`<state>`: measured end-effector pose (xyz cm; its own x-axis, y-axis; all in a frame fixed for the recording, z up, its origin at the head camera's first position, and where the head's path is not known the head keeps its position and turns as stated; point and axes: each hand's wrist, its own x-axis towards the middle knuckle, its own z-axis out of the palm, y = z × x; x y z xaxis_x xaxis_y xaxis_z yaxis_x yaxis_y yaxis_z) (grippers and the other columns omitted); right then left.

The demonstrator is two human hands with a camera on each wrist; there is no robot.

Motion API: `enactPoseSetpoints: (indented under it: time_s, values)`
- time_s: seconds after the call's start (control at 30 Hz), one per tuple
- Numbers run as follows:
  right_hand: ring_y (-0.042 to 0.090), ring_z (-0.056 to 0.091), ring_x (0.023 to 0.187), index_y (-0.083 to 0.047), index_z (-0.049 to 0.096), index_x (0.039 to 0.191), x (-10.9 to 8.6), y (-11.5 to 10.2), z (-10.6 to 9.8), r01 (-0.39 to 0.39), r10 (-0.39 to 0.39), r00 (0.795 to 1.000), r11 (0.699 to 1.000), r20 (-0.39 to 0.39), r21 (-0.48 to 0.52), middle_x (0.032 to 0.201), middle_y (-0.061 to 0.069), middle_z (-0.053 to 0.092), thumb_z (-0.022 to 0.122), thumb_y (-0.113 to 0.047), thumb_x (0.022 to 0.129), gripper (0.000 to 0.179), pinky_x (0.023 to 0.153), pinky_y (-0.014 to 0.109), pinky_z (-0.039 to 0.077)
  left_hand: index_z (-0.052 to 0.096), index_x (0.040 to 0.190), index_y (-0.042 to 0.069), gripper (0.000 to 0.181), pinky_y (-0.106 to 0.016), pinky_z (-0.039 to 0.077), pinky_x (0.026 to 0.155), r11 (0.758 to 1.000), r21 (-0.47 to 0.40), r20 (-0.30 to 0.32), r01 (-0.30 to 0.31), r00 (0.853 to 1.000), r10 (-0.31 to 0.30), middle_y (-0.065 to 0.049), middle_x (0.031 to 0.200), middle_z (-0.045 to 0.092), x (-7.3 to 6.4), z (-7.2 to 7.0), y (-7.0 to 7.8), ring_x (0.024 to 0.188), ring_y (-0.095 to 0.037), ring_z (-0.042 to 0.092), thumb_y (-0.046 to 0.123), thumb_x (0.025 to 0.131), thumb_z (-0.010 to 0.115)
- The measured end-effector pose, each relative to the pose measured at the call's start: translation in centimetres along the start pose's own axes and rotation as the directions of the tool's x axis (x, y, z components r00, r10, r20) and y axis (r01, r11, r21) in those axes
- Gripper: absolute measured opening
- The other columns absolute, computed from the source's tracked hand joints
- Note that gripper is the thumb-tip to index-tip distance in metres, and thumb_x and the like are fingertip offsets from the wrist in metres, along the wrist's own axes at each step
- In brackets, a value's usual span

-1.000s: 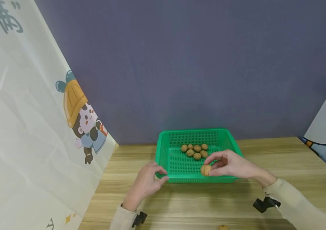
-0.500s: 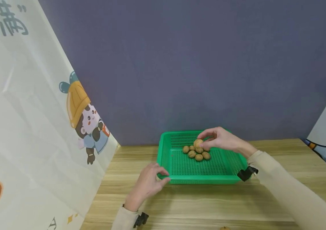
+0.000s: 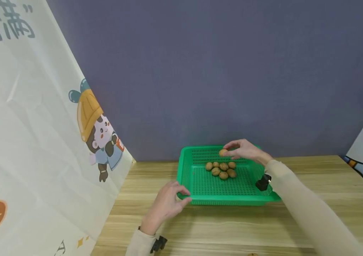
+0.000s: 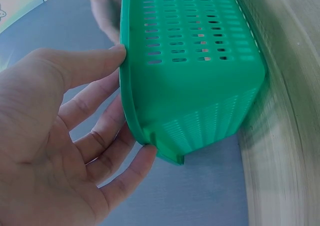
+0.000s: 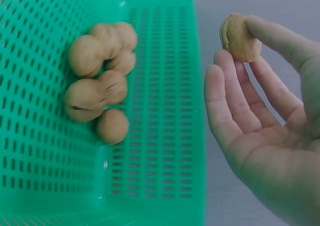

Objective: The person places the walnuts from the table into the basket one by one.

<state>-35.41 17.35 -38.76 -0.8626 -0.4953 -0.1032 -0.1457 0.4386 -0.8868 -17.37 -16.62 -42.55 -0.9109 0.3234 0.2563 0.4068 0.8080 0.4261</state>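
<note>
My right hand (image 3: 243,149) pinches a walnut (image 3: 223,152) between thumb and fingertips, over the back of a green plastic basket (image 3: 232,201). In the right wrist view this walnut (image 5: 240,38) is seen beyond the basket's rim, with a seam along its side. Several walnuts (image 3: 223,166) lie clustered on the basket's floor towards the back. At the basket's front left corner my left hand (image 3: 168,202) grips the rim. The left wrist view has its thumb on the near side of the rim (image 4: 128,86) and the fingers curled behind it.
The basket stands on a wood-grain table (image 3: 220,231) near a dark grey backdrop (image 3: 213,71). A white printed sheet (image 3: 34,124) hangs at the left, another at the right. A small brown thing (image 3: 252,254), mostly cut off, lies at the front edge of view.
My right hand has carried the walnut from over the basket's front to its back, pausing above the clustered walnuts on the way. The left hand has stayed at the corner.
</note>
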Motion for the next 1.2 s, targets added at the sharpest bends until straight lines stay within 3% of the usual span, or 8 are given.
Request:
enactPoseSetpoints:
  time_s: [0.3, 0.53, 0.67, 0.97, 1.1, 1.2]
  values:
    - [0.039, 0.063, 0.129, -0.003, 0.063, 0.142, 1.8, 2.3, 1.6, -0.034, 0.035, 0.999, 0.997, 0.021, -0.069, 0.147, 0.023, 0.062, 0.075, -0.036, 0.1, 0.055, 0.106, 0.06, 0.055, 0.08, 0.1, 0.023, 0.011, -0.033, 0.055, 0.089, 1.0, -0.003, -0.009, -0.007, 1.0, 0.007, 0.011, 0.096, 0.069, 0.1, -0.1, -0.2, 0.096, -0.009, 0.063, 0.033, 0.093, 0.082]
    - [0.034, 0.067, 0.119, 0.003, 0.062, 0.141, 2.3, 4.2, 3.3, -0.047, 0.052, 0.997, 0.993, 0.053, -0.105, 0.139, 0.023, 0.066, 0.075, -0.032, 0.101, 0.055, 0.094, 0.05, 0.061, 0.08, 0.1, 0.022, 0.011, -0.033, 0.055, 0.089, 1.0, -0.009, -0.002, -0.023, 1.0, 0.023, 0.01, 0.096, 0.069, 0.2, 0.0, -0.1, 0.096, -0.01, 0.063, 0.031, 0.093, 0.082]
    - [0.03, 0.067, 0.119, -0.002, 0.067, 0.138, 2.6, 3.9, 4.4, -0.036, 0.046, 0.997, 0.987, 0.061, -0.157, 0.138, 0.019, 0.068, 0.077, -0.031, 0.099, 0.05, 0.094, 0.046, 0.061, 0.08, 0.1, 0.022, 0.011, -0.035, 0.056, 0.089, 1.0, -0.002, -0.001, -0.022, 1.0, 0.022, 0.009, 0.096, 0.069, 0.2, 0.0, -0.1, 0.097, -0.011, 0.063, 0.03, 0.093, 0.082]
    - [0.027, 0.068, 0.114, -0.004, 0.069, 0.137, 3.9, 2.6, 6.8, 0.006, 0.016, 0.996, 0.967, 0.083, -0.255, 0.134, 0.015, 0.071, 0.079, -0.033, 0.097, 0.05, 0.103, 0.053, 0.056, 0.08, 0.099, 0.023, 0.01, -0.031, 0.055, 0.086, 1.0, -0.007, -0.006, -0.019, 1.0, 0.019, 0.01, 0.095, 0.068, 0.2, -0.3, -0.3, 0.095, -0.01, 0.063, 0.029, 0.093, 0.083]
    - [0.02, 0.067, 0.099, -0.003, 0.067, 0.14, 4.4, 2.6, 7.6, -0.023, 0.043, 0.995, 0.976, 0.089, -0.218, 0.137, 0.017, 0.069, 0.081, -0.032, 0.096, 0.054, 0.095, 0.046, 0.058, 0.081, 0.099, 0.023, 0.01, -0.03, 0.055, 0.085, 1.0, -0.012, -0.004, -0.023, 1.0, 0.023, 0.01, 0.095, 0.068, 0.3, -0.2, -0.4, 0.095, -0.01, 0.063, 0.03, 0.093, 0.083]
    - [0.014, 0.053, 0.067, -0.002, 0.064, 0.143, 4.6, 2.8, 8.2, -0.05, 0.067, 0.992, 0.986, 0.108, -0.158, 0.14, 0.018, 0.068, 0.082, -0.028, 0.096, 0.056, 0.071, 0.039, 0.054, 0.081, 0.099, 0.023, 0.009, -0.03, 0.055, 0.085, 1.0, -0.015, -0.005, -0.021, 1.0, 0.021, 0.01, 0.095, 0.068, 0.2, -0.1, -0.6, 0.095, -0.01, 0.063, 0.03, 0.093, 0.083]
